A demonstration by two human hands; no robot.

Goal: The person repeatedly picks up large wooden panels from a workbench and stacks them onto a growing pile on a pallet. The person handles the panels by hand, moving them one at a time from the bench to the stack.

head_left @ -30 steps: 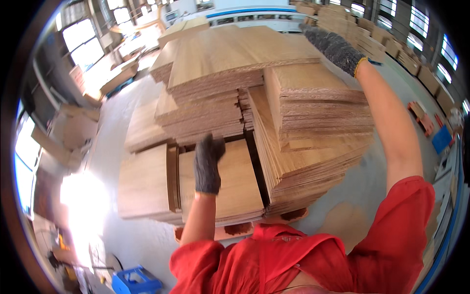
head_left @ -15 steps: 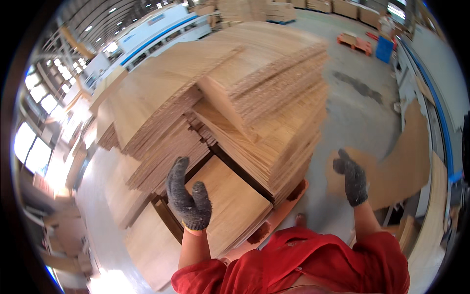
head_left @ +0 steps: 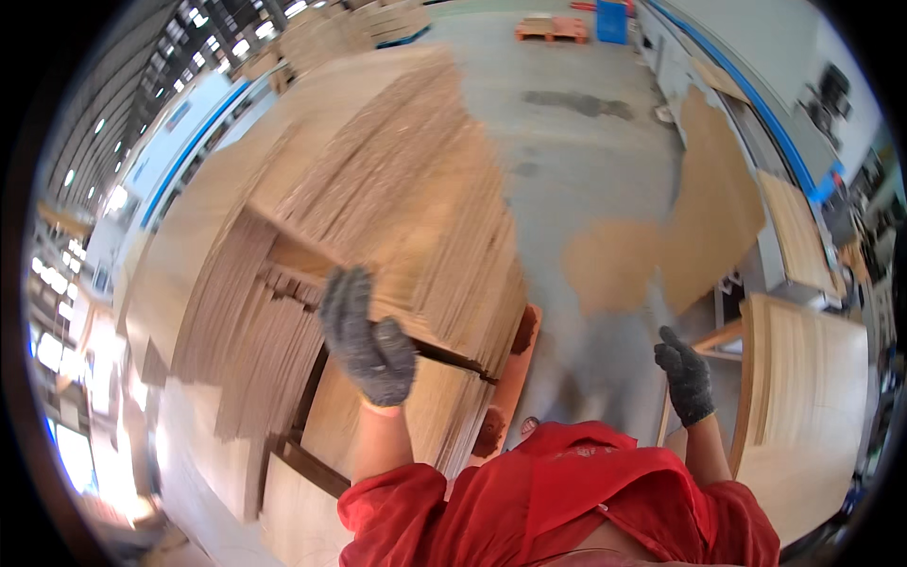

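Showing two gloved hands: left hand raised, half-curled, empty, before veneer stacks; right hand loosely curled, empty.

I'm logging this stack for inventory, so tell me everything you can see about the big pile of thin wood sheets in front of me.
The pile of wood sheets is tall, made of many thin, pale tan veneer-like layers stacked in uneven, offset bundles. It sits on a reddish pallet on the grey floor. Edges look ragged and blurred. The gloved left hand is raised in front of its lower edge; contact is unclear.
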